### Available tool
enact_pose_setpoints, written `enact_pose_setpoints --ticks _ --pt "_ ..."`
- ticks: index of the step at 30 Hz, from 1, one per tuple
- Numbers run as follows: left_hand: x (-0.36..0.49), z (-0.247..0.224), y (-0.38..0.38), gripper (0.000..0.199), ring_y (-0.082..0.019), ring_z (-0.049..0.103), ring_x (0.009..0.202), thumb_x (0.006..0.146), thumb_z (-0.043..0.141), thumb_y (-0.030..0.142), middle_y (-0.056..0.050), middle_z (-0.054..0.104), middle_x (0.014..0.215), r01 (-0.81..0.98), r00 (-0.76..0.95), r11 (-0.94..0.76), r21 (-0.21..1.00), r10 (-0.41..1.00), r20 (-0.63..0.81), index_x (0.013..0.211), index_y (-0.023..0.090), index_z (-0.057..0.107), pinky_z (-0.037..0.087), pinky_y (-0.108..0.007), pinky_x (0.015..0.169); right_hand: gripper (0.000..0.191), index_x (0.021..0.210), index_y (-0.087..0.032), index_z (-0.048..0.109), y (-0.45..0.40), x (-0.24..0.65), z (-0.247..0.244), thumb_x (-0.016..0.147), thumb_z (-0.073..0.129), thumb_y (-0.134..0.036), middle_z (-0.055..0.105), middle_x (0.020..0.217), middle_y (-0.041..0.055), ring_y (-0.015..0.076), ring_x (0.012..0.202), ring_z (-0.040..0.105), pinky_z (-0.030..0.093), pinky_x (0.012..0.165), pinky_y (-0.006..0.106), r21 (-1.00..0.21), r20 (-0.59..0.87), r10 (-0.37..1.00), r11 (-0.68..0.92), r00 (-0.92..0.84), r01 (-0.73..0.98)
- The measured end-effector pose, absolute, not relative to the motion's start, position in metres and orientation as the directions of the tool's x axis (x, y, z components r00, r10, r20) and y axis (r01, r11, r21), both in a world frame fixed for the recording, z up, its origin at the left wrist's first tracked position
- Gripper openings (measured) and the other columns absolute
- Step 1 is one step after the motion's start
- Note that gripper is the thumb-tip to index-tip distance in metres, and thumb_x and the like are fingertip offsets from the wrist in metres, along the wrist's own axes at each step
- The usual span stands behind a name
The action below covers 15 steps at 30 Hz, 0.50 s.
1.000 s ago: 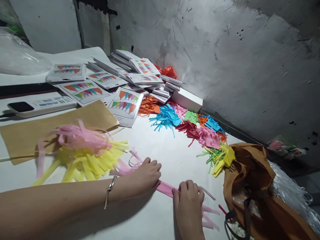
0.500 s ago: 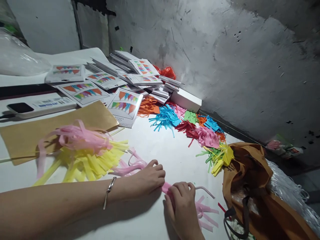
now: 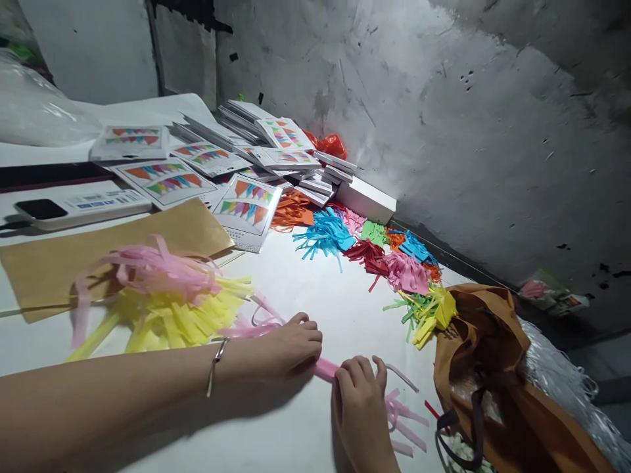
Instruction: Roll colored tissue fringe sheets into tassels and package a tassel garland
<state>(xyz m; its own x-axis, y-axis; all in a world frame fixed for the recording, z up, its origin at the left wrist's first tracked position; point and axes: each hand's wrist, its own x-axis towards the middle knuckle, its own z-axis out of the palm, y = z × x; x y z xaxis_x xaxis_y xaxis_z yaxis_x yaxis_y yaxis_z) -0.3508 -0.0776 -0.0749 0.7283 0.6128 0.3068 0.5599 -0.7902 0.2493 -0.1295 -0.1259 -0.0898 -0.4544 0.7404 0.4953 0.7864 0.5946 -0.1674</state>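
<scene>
A pink tissue paper tassel lies on the white table with its middle stretched as a narrow band between my hands. My left hand, bracelet at the wrist, is closed on one side of the band, fingertips hidden underneath. On the other side my right hand grips it with curled fingers. Loose pink strips fan out past my right hand, and more trail behind my left. Close to my left forearm, a yellow fringe lies under another pink fringe.
Folded tassels in several colours line the table's wall side. Printed bunting packets are piled behind. A brown bag stands at the right, a gold sheet and a white device with a dark screen at the left.
My hands have moved slightly apart, my right hand a little to the right, and more of the pink band shows between them. The view has shifted slightly.
</scene>
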Motion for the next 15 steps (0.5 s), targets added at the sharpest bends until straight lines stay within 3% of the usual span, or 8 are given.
enact_pose_setpoints --ticks 7,12,15 --pt "-0.350 -0.076 -0.077 0.017 -0.019 0.055 0.082 0.085 0.063 0.006 0.000 0.066 0.082 0.581 0.711 -0.773 0.255 0.634 0.304 0.076 0.021 0.061 0.033 -0.037 0.085 0.025 0.084 -0.024 0.055 -0.126 -0.131 -0.097 0.087 0.049 0.000 0.064 0.089 -0.0011 0.0206 0.090 0.057 0.027 0.107 0.053 -0.186 0.503 0.730 0.614 -0.463 0.767" --pt "-0.353 -0.075 -0.074 0.017 -0.019 0.056 0.083 0.082 0.075 0.018 0.001 0.067 0.080 0.622 0.675 -0.718 0.312 0.694 0.251 0.069 0.021 0.065 0.032 -0.036 0.079 0.023 0.081 -0.025 0.056 -0.126 -0.119 -0.089 0.088 0.053 -0.003 0.064 0.089 -0.0020 0.0214 0.090 0.057 0.025 0.106 0.056 -0.219 0.476 0.749 0.609 -0.461 0.762" --pt "-0.355 -0.074 -0.074 0.014 -0.019 0.056 0.085 0.085 0.072 0.015 0.000 0.068 0.085 0.642 0.665 -0.705 0.303 0.708 0.237 0.073 0.021 0.068 0.032 -0.036 0.077 0.021 0.083 -0.026 0.059 -0.128 -0.116 -0.085 0.088 0.054 -0.006 0.066 0.099 -0.0006 0.0237 0.100 0.058 0.019 0.110 0.060 -0.280 0.443 0.783 0.584 -0.437 0.762"
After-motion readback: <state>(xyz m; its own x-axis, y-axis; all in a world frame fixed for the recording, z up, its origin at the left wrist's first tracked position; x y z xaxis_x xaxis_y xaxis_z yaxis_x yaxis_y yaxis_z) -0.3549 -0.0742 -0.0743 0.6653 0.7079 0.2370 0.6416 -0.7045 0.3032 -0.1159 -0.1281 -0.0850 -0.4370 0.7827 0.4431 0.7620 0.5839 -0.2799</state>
